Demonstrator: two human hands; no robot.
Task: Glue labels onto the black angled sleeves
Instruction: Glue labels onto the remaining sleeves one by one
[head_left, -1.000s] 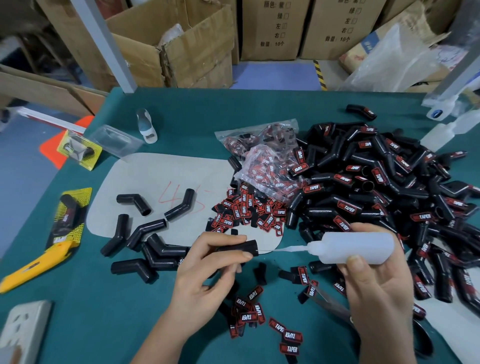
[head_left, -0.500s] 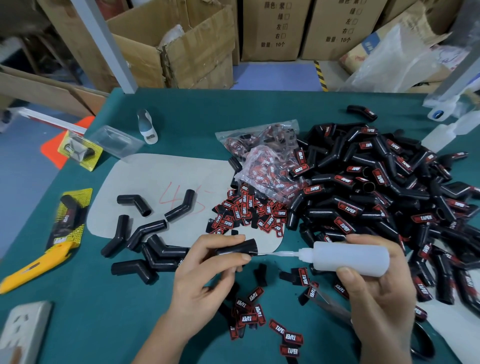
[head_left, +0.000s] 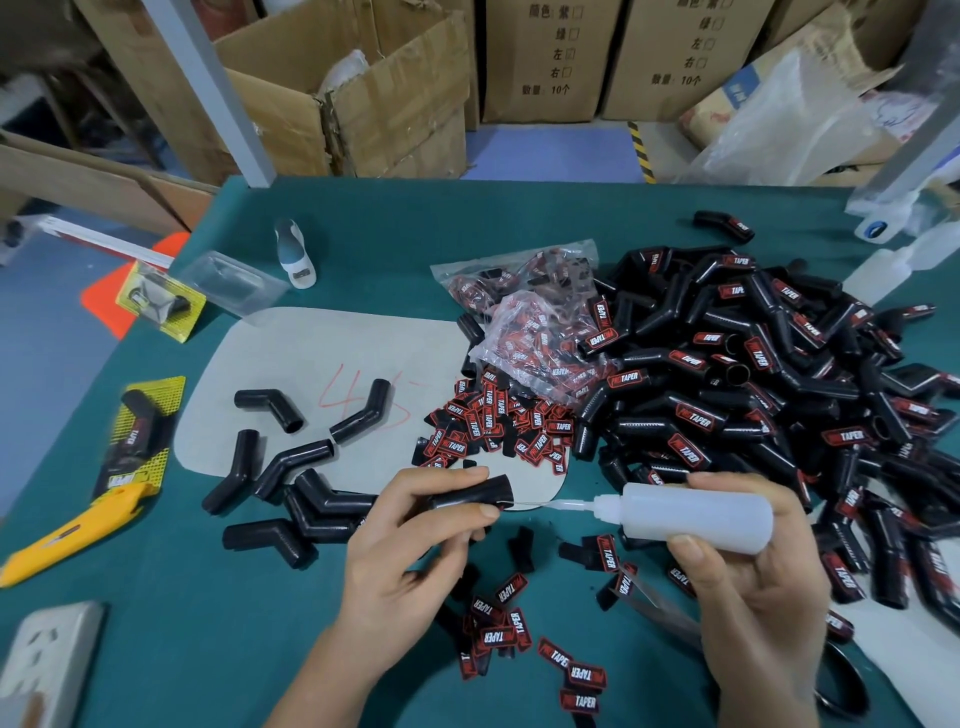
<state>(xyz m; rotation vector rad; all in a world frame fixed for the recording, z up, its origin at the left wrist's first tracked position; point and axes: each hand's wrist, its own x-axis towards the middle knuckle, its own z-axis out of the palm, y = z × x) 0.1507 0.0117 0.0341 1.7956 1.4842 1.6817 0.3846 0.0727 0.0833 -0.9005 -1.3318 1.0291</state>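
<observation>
The left hand (head_left: 410, 540) is gripping one black angled sleeve (head_left: 470, 498) between thumb and fingers, just below the middle of the view, holding it roughly level above the green worktop (head_left: 171, 623). The right hand (head_left: 748, 582) is wrapping its fingers and thumb around the translucent glue bottle (head_left: 691, 514), at about four o'clock from the sleeve. Compared with a second ago, the bottle is sitting further left and its thin needle tip (head_left: 540, 505) is now reaching the sleeve's open end, apparently touching its surface; earlier a clear gap separated them. That suggests glue is being laid on this sleeve right now, so the label still has to follow. Loose red-and-black labels (head_left: 498, 629) are lying at six o'clock, close under the hands, and more are heaped at twelve o'clock. Bare sleeves (head_left: 291, 467) are waiting at nine o'clock, while the big labelled pile (head_left: 753, 395) is filling two o'clock, so most of the batch looks done.
</observation>
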